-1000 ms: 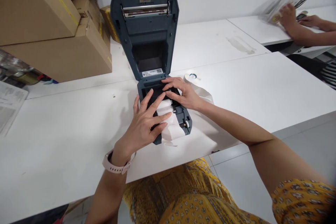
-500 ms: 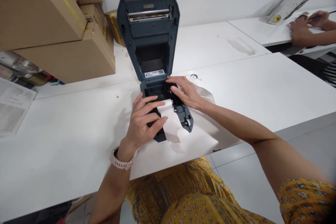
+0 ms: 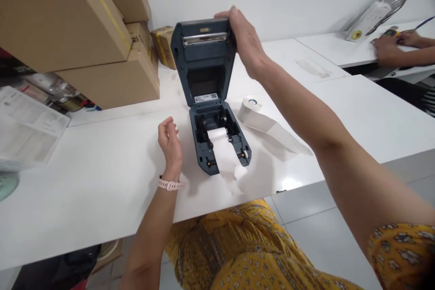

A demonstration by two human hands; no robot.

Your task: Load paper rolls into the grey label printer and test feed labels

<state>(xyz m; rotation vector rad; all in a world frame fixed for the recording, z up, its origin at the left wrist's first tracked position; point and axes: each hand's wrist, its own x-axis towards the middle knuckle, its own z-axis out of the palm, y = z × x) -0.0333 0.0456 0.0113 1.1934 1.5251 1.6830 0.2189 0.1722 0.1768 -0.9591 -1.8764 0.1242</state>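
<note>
A dark blue-grey label printer (image 3: 200, 156) stands on the white table with its lid (image 3: 204, 61) raised. My right hand (image 3: 246, 38) grips the lid at its upper right corner, fingers over the top edge. A strip of white label paper (image 3: 226, 154) runs from inside the base over the front roller and hangs past it, its end crumpled. Left of the printer, my left hand (image 3: 170, 142) hovers with loosely bent fingers, holding nothing and apart from the machine. A roll of white labels (image 3: 249, 108) lies to the right, its loose strip trailing across the table.
Cardboard boxes (image 3: 112, 77) are stacked at the back left, with a smaller taped box (image 3: 163, 47) behind the printer. A clear plastic bin (image 3: 30, 122) is at the left. Another person's hands (image 3: 394, 47) are at the far right, near a slanted bottle (image 3: 377, 13).
My right hand has gone from inside the base up to the lid, which now leans further forward. My left hand has let go of the paper strip and moved left.
</note>
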